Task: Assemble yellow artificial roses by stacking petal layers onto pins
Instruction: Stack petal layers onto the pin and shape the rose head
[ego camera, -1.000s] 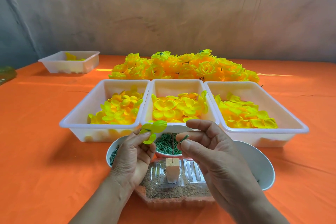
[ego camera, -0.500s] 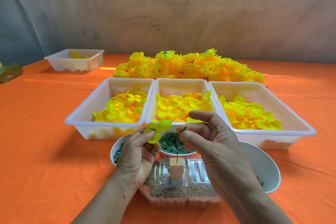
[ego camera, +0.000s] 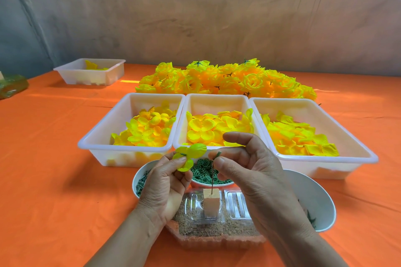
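Ahead, I see an orange tablecloth (ego camera: 43,158) under a mottled grey backdrop (ego camera: 217,17). My left hand (ego camera: 165,186) pinches a yellow-green petal layer (ego camera: 191,154) above the bowls; my right hand (ego camera: 256,169) pinches a green pin (ego camera: 217,155) over the thin rod in the wooden block (ego camera: 210,201). Three white trays (ego camera: 325,169) of petals sit beyond, finished roses (ego camera: 227,80) behind.

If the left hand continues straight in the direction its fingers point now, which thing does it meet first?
The left hand, pinching a small petal layer, points up and away. Probably it would first meet the near rim of the middle tray, near its junction with the left tray; depth is unclear from this single view.
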Tool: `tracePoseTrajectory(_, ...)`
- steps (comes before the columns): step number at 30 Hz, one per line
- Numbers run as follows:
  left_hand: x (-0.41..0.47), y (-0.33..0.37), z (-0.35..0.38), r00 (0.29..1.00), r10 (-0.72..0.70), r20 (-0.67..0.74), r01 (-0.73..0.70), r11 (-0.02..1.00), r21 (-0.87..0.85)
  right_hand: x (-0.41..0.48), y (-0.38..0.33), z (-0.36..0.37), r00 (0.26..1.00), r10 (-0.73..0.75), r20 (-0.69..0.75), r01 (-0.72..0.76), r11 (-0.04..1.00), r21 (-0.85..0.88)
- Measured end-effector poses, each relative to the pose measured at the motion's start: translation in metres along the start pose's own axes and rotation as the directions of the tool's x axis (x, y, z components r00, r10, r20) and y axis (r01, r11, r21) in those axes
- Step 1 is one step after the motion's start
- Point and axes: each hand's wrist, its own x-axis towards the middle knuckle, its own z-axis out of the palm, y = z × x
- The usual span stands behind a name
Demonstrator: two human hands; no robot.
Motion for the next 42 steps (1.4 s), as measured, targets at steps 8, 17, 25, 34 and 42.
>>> tracePoseTrajectory(8,-0.0002,0.0001,0.0010,1.000,-0.010,-0.016,0.010,1.000,0.007,0.0000,-0.0028,-0.0020,0.996,-0.075,0.049,0.082,0.983,-0.165)
tracePoseTrajectory(17,-0.0010,0.0011,0.0015,1.000,-0.006,-0.002,0.006,1.000,0.028,0.0024,-0.0048,-0.0040,0.995,-0.035,0.094,0.049,0.988,-0.149)
tracePoseTrajectory(25,0.0056,0.0055,-0.0003,0.996,-0.088,-0.006,0.088,0.993,0.077,0.0033,-0.0044,-0.0044,0.995,-0.061,0.084,0.076,0.978,-0.197)
tracePoseTrajectory(34,0.0066,0.0052,-0.0033,0.997,-0.080,0.004,0.079,0.990,0.113,0.0035,-0.0026,-0.0048,0.992,-0.076,0.105,0.098,0.970,-0.223)
tracePoseTrajectory(42,0.0085,0.0042,-0.0059,0.997,-0.075,0.020,0.071,0.988,0.139,0.0027,-0.0027,-0.0027,0.985,-0.126,0.120,0.157,0.941,-0.300)
